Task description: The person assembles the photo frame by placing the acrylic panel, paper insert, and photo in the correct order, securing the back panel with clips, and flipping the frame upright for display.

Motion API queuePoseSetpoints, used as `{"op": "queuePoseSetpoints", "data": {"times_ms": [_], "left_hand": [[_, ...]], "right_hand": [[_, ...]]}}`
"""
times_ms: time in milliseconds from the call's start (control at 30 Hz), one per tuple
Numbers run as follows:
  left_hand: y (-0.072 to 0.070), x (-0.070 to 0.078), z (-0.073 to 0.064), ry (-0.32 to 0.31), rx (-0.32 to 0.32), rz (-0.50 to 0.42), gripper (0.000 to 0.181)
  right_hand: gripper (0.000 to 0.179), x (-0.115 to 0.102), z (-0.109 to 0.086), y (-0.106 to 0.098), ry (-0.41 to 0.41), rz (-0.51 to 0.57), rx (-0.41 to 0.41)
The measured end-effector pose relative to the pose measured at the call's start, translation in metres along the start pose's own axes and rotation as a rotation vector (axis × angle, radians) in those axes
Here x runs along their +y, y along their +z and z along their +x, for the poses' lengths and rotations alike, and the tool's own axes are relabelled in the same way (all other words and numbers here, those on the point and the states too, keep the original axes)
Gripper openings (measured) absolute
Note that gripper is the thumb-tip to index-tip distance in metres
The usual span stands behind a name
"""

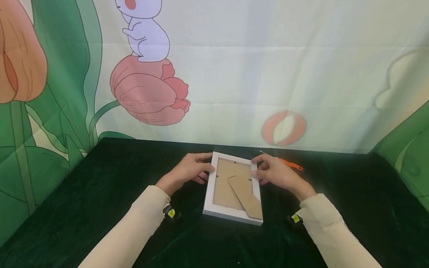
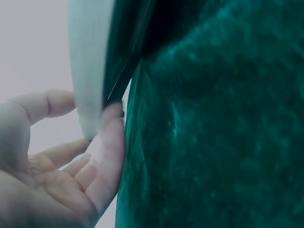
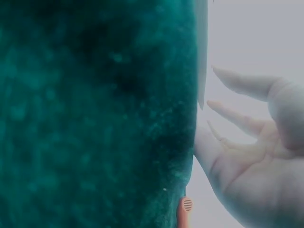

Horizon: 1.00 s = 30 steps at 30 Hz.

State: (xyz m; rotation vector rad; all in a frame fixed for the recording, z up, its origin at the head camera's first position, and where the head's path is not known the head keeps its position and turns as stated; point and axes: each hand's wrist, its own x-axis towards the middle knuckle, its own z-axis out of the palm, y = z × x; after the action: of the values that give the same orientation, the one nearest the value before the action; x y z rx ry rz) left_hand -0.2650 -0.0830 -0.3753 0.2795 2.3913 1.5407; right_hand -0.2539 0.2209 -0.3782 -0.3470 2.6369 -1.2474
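A white picture frame lies back side up between the hands, showing its brown backing board and a brown stand leg slanting toward the near right corner. My left hand grips the frame's left edge, thumb on top and fingers beneath. In the left wrist view that edge of the frame is raised off the cloth. At the opposite edge is my right hand, its fingers spread and loosely bent. The right wrist view shows the thumb and fingers just beside the frame's rim, with a small gap.
Dark green cloth covers the table. Behind the right hand lies a thin tool with an orange handle, partly hidden by that hand. A printed curtain with flowers and a rabbit hangs along the table's far edge.
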Motion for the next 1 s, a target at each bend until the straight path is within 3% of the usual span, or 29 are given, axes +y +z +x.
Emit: {"op": "queuePoseSetpoints", "data": {"times_ms": [267, 433, 533, 767, 1000], "left_hand": [[0.002, 0.010, -0.002, 0.081, 0.016, -0.080, 0.065], [0.006, 0.015, -0.003, 0.125, 0.033, -0.125, 0.063], [0.008, 0.017, -0.005, 0.142, 0.053, -0.145, 0.062], [0.012, 0.023, -0.007, 0.174, 0.100, -0.159, 0.059], [0.017, 0.028, -0.009, 0.173, 0.112, -0.165, 0.056]], "right_hand": [[0.046, -0.010, -0.001, -0.006, 0.059, -0.051, 0.018], [0.044, -0.015, -0.004, -0.010, -0.006, -0.175, 0.123], [0.042, -0.022, -0.006, -0.011, -0.054, -0.195, 0.177], [0.037, -0.047, -0.014, -0.003, -0.119, -0.126, 0.194], [0.034, -0.066, -0.021, 0.010, -0.203, -0.028, 0.118]]}}
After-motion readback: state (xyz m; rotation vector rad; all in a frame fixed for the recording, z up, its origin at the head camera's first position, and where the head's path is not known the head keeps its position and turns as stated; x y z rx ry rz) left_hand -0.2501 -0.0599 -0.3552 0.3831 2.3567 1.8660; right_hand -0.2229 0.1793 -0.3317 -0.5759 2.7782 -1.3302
